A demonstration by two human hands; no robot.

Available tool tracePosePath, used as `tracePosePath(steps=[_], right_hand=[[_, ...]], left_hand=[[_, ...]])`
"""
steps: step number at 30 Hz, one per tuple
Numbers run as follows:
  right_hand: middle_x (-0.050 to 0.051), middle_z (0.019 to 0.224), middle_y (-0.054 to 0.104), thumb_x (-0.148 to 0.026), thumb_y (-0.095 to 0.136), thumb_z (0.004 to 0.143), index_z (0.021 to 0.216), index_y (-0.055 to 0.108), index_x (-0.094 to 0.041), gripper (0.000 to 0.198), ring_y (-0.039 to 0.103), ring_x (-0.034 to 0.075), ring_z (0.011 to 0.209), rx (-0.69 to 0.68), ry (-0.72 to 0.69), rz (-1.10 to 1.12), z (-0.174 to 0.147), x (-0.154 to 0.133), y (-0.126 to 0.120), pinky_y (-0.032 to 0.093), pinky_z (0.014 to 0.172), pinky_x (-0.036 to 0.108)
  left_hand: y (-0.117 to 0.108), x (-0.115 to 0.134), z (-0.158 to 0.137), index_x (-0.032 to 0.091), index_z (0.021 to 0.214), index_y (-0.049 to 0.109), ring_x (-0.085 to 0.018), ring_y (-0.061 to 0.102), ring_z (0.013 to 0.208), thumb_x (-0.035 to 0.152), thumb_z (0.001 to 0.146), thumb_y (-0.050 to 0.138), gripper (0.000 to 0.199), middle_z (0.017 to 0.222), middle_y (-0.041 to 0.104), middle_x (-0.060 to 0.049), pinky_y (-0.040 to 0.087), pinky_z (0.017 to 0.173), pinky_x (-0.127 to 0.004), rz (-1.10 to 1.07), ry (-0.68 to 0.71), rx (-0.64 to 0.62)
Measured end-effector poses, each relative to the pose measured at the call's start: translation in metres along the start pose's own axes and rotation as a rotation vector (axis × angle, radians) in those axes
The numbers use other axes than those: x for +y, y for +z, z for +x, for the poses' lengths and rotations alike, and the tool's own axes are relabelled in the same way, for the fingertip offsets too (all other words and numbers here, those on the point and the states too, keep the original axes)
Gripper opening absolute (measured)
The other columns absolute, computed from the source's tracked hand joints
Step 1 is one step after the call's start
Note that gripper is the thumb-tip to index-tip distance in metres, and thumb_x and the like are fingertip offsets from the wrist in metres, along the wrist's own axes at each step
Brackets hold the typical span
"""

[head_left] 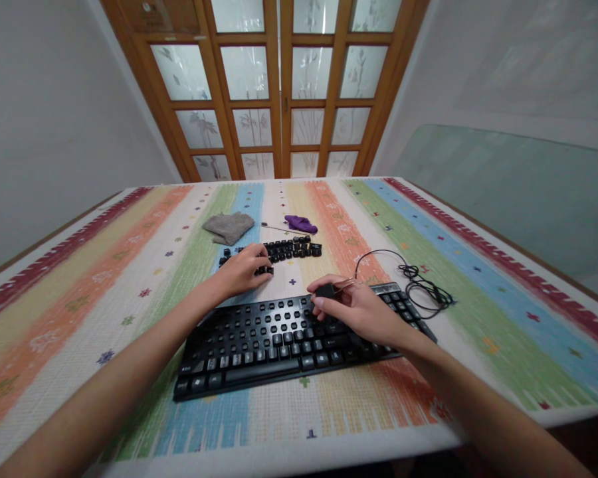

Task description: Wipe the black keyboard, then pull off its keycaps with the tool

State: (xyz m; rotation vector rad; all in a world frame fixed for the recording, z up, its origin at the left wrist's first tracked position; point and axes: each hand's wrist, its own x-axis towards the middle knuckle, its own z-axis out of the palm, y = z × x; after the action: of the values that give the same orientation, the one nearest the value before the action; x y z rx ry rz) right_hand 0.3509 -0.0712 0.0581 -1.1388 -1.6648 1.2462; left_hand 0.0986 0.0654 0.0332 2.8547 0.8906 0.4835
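A black keyboard (259,332) lies slightly slanted on the table, many of its upper left keys bare, showing only small switch posts. Loose black keycaps (282,251) sit in rows behind it. Among the left end of these rows is my left hand (246,271), its fingers closed at a black keycap (264,270); the fingertips partly cover it. Over the keyboard's upper right part, my right hand (353,305) pinches the black handle of a keycap puller (325,291), whose thin wire loops point to the right. The hand hides some keys beneath it.
Beyond the keycaps lie a grey cloth (228,228), a purple cloth (300,224) and a thin brush-like stick (284,228). The keyboard's black cable (423,285) is coiled at the right. A striped tablecloth (144,345) covers the table; wooden glazed doors (279,99) stand behind.
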Motion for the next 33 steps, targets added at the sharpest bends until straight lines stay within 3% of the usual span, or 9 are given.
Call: tracePosePath(steps=[12,33], right_hand=[[0.002,0.075,0.067,-0.037,0.063,0.090,0.105,0.062,-0.017,0.025,0.066,0.014,0.067,-0.089,0.017,0.048,-0.001,0.001,0.000,0.055,0.066,0.029],[0.002,0.072,0.066,-0.040,0.064,0.089,0.102,0.066,-0.016,0.027,0.064,0.014,0.063,-0.101,0.015,0.001,0.000,0.001,0.003,0.052,0.061,0.027]], left_hand=[[0.011,-0.004,0.002,0.016,0.092,0.069,-0.023,0.057,0.096,0.026,0.088,0.063,0.012,0.099,0.057,-0.008,0.050,0.086,-0.038,0.103,0.016,0.073],[0.015,-0.002,-0.002,0.014,0.093,0.068,-0.022,0.056,0.090,0.020,0.087,0.059,0.013,0.096,0.058,-0.009,0.051,0.082,-0.036,0.144,0.040,0.144]])
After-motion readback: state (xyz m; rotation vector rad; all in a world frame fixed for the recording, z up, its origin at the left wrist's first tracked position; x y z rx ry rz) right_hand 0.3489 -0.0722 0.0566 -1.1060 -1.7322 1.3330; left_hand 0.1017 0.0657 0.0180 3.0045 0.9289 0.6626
